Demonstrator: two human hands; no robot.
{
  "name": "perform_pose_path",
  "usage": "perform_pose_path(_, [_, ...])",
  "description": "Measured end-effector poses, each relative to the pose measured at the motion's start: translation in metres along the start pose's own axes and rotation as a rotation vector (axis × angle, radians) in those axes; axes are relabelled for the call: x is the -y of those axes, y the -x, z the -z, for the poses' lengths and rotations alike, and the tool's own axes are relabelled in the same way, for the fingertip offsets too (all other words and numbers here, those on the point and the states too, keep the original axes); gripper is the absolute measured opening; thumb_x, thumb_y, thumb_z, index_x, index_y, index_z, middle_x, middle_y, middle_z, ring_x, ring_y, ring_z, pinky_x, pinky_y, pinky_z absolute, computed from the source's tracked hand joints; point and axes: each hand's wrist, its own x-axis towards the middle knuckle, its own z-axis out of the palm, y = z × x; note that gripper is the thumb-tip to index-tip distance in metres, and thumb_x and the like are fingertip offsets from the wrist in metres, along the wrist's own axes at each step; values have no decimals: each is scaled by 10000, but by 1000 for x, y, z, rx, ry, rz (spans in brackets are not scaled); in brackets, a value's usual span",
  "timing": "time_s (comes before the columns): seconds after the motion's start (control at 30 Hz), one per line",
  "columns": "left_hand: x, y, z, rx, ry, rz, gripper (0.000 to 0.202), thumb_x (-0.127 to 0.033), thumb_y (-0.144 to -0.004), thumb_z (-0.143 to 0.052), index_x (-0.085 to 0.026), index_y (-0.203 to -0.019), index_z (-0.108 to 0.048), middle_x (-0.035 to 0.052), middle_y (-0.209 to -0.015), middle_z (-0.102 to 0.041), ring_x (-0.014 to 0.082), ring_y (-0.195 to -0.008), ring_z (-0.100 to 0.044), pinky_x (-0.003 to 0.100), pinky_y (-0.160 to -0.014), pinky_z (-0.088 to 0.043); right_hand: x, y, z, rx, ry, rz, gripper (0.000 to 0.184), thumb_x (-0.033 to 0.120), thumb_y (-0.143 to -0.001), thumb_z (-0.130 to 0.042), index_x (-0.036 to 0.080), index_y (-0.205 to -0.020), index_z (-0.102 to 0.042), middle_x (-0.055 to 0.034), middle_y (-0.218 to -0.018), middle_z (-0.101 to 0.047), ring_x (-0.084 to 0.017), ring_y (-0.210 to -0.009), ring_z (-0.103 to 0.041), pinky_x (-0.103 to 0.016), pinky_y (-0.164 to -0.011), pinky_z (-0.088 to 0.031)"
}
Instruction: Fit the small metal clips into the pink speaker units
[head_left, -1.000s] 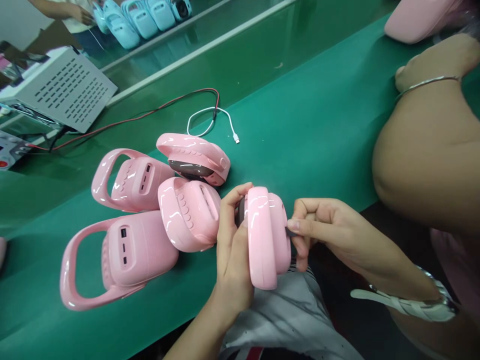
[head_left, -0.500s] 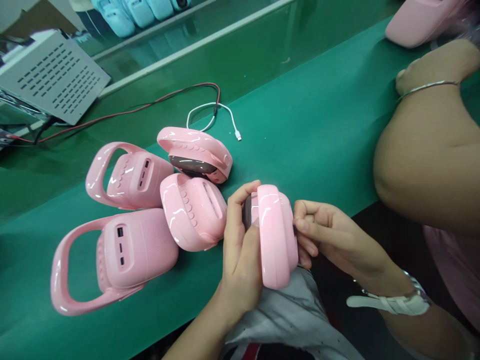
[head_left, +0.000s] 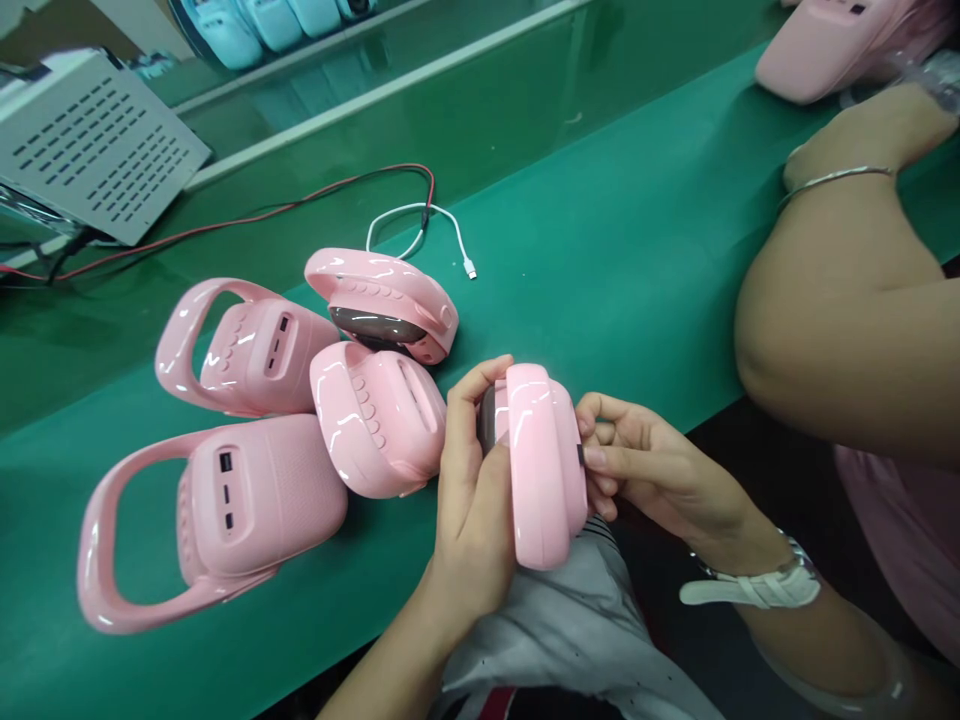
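Observation:
A glossy pink portable speaker (head_left: pixel 534 465) with a carry handle is upright over my lap at the table's edge. My left hand (head_left: pixel 472 490) is wrapped round its left side, by the dark front panel. At the opposite side, my right hand (head_left: pixel 637 455) pinches a small black piece (head_left: pixel 580 455) against the speaker's back; its exact kind is too small to tell. Just left of my left hand, another pink speaker (head_left: pixel 382 420) lies on the table, its buttons and port recess facing up.
More pink speakers (head_left: pixel 274 500) lie on the green table (head_left: pixel 600 270) at left. Behind them are a white cable (head_left: pixel 459 240) and a grey vented metal box (head_left: pixel 101 145). A co-worker's arm (head_left: pixel 832 270) reaches in at right, near another pink speaker (head_left: pixel 817 50). Blue units (head_left: pixel 262 25) stand beyond.
The view has shifted slightly. The black piece between my right fingers and the speaker's back now shows more clearly. My left hand keeps its hold on the speaker.

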Motion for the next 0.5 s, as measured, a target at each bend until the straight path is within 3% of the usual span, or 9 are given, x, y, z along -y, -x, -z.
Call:
perform_pose_path(0.17, [-1, 1, 2, 13, -23, -1, 401, -199, -926, -494, -401, -1271, -529, -43, -1265, -576, 186, -1100, -564, 326, -992, -485, 4, 0, -4, -55, 37, -10, 359, 265, -686, -872, 172, -778, -537, 68, -513, -614, -66, -413, -580, -147, -429, -487])
perform_pose_path(0.33, [-8, 3, 3, 32, -82, 28, 436, -183, -914, -492, -351, -1316, -509, -11, -1335, -535, 231, -1205, -497, 386, -1110, -390, 16, -2, -5, -72, 140, -19, 401, 183, -592, -914, 157, -651, -518, 41, -531, -641, -72, -461, -623, -136, -466, -514])
perform_pose_path(0.5, [-10, 1, 3, 48, -55, 8, 398, -199, -923, -480, -316, -1301, -518, 2, -1336, -532, 222, -1226, -494, 340, -1103, -378, 26, -7, -4, -14, 223, -82, 440, 243, -615, -906, 172, -648, -473, 32, -525, -643, -95, -446, -631, -161, -451, -524])
